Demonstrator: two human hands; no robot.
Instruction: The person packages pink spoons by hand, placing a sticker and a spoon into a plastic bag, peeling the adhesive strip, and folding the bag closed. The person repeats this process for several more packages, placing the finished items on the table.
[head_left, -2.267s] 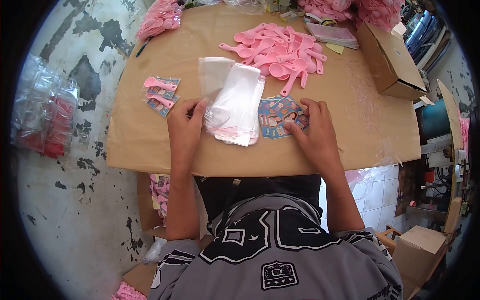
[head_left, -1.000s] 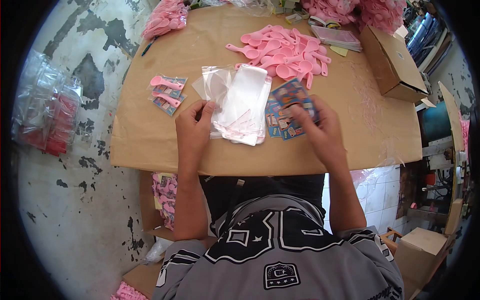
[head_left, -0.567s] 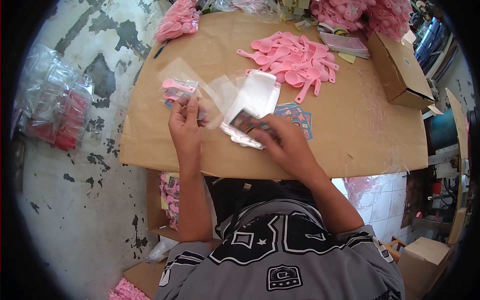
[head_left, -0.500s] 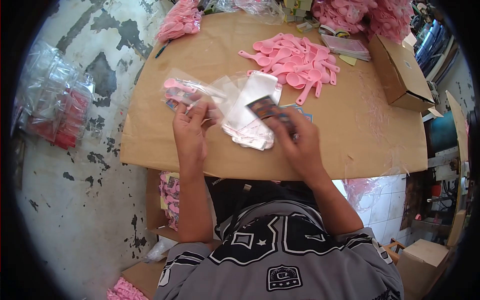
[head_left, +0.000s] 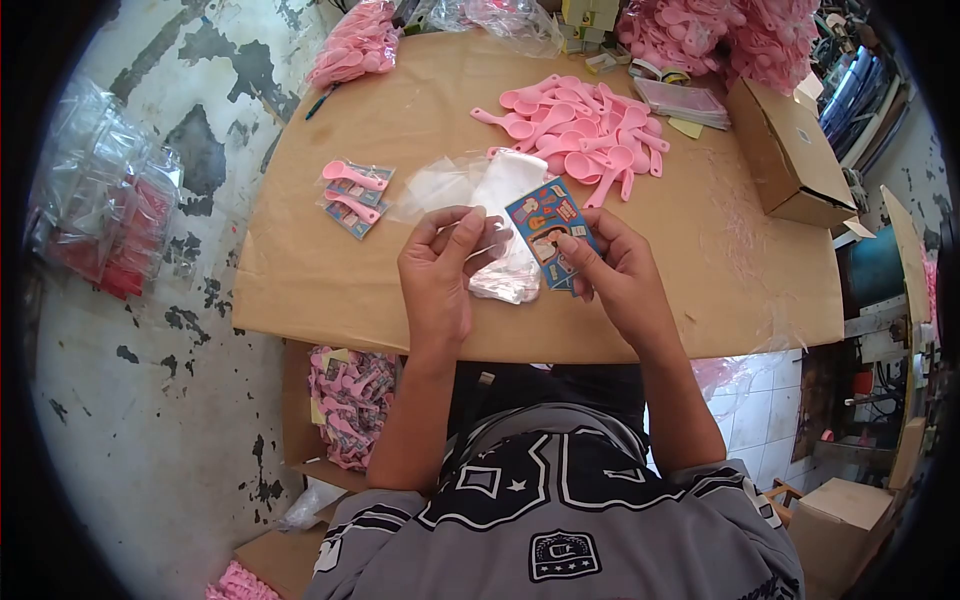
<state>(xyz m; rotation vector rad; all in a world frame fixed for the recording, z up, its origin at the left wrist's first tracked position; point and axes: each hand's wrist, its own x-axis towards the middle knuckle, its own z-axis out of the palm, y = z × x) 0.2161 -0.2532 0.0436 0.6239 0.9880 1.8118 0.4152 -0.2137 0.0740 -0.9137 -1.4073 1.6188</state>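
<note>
Now the left hand (head_left: pixel 440 258) has come across from ten o'clock, where two pink plastic spoons in clear pouches (head_left: pixel 356 177) lie, to face the right hand (head_left: pixel 628 280). The latter grips a blue, rectangular printed card (head_left: pixel 552 228), now with its picture side plainly in view, bringing it just beside the left hand and above the stack of clear, flat plastic bags (head_left: pixel 500 190). The left fingers are curled; whether they pinch film, I cannot tell. A heap of loose pink plastic spoons (head_left: pixel 590 128) sits toward one o'clock on the brown, paper-covered surface (head_left: pixel 740 300). The card's red lettering is too small to read; the grey shirt's black-and-white crest (head_left: pixel 563 555) shows a row of stars.
</note>
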